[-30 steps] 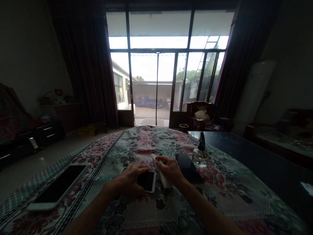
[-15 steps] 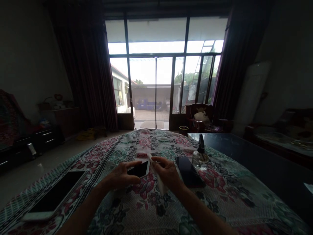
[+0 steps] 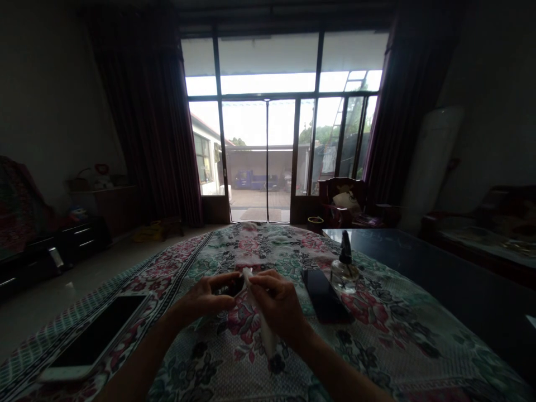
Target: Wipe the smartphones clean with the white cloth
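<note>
While your two hands meet above the spread, what does each one hold?

My left hand (image 3: 205,298) is curled, its fingers closed around a smartphone (image 3: 229,288). Most of the phone is hidden behind those fingers, with only a dark strip of screen showing. Whether it touches the spread below, I cannot tell.

And the right?

My right hand (image 3: 278,304) is bunched into a pinch on the upper end of a white wipe (image 3: 264,326). The wipe hangs down and slightly toward me, its top end just beside the smartphone. Whether the two touch, I cannot tell.

What lies around them?

A black smartphone (image 3: 324,296) lies flat on the floral quilted spread (image 3: 368,329), just right of my right hand. Beyond it, a glass spray bottle (image 3: 344,271) with a dark nozzle stands upright near the edge of a dark glossy table (image 3: 419,268). A larger white-framed smartphone (image 3: 94,338) lies face up at the left, well apart from my hands.

And farther off?

A glazed door (image 3: 268,156) looks out on a blue truck (image 3: 251,180).
</note>
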`<state>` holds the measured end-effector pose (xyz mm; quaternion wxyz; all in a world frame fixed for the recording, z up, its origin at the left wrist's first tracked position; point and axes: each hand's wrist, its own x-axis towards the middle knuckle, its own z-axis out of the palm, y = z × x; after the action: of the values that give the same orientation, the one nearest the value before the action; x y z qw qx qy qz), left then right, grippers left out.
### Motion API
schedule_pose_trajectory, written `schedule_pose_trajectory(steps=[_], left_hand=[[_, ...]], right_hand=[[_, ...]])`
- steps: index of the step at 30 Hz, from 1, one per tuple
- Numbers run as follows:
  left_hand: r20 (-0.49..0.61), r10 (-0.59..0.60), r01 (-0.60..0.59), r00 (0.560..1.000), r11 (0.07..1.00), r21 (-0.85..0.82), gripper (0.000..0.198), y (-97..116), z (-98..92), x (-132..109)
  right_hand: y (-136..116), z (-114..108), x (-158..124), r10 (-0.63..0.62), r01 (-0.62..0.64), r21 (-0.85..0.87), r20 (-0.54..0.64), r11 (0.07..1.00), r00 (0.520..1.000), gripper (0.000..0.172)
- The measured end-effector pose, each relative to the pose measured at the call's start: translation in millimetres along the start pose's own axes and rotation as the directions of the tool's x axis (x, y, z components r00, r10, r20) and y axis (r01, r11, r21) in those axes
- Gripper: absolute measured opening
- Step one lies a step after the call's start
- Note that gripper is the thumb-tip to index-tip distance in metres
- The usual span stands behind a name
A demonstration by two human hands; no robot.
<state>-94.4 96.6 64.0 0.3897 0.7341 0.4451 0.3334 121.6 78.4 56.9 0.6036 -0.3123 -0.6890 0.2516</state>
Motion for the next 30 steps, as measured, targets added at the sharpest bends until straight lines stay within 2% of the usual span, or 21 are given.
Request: schedule_pose_trajectory(steps=[6,9,15,18,24,30], left_hand=[[0.100,0.030,-0.027,0.995,0.999,-0.031,0.061,6,6.6,1],[0.087,0.030,-0.027,0.996,0.999,-0.038,0.061,6,5.9,1],[0.054,0.036,-0.031,0.998,0.995,-0.091,0.059,8,2.1,0],[0.058,0.036,-0.032,0.998,0.997,-0.076,0.058,11,4.2,0],[0.110,0.044,-0.044,0.993,0.999,-0.006,0.056,13,8.6,0],[0.050,-0.025,0.028,0.998,0.998,-0.063,0.061,20,6.2,-3]], right_hand=[[10,-11,7,0.045,-0.052,-0.098,-0.070,0.994,0.997,0.016],[7,-7,4,-0.017,0.009,-0.103,-0.079,0.995,0.997,0.016],[-9,3,-3,-0.129,0.128,-0.065,-0.020,0.990,0.991,0.018],[-4,-1,0,-0.115,0.112,-0.084,-0.026,0.990,0.993,0.018],[16,-10,4,-0.014,0.000,-0.139,-0.102,0.990,0.995,0.017],[-3,2,-4,-0.079,0.074,-0.096,-0.052,0.993,0.995,0.018]])
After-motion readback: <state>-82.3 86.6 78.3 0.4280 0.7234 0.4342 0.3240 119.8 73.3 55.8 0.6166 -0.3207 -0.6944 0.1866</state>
